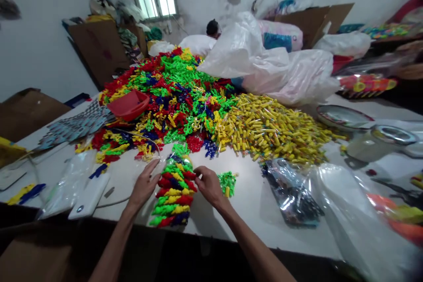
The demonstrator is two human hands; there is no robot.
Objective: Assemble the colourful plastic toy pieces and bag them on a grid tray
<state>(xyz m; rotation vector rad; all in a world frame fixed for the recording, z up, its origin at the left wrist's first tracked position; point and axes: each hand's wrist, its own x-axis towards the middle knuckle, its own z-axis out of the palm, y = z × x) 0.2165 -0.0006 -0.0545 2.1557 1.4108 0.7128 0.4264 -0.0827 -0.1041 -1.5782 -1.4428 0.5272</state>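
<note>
Rows of small red, green, yellow and blue plastic figures (175, 189) lie slantwise in a long stack at the front of the table, with a clear shiny film showing around the top end. My left hand (145, 185) is at the left side of this stack, thumb and fingers apart. On the opposite side, my right hand (209, 184) has its fingers curled in against the stack's edge; the fingertips are partly hidden. Just right of that hand sits a little cluster of green figures (227, 183) with a yellow piece.
Behind the stack rises a big heap of coloured figures (178, 79) with a red scoop (128, 105) on it. Small yellow tubes (274, 128) form another pile. Clear bags (71, 180), a bag of dark pieces (294, 194) and a jar (376, 143) stand around. Someone's head (213, 28) shows behind.
</note>
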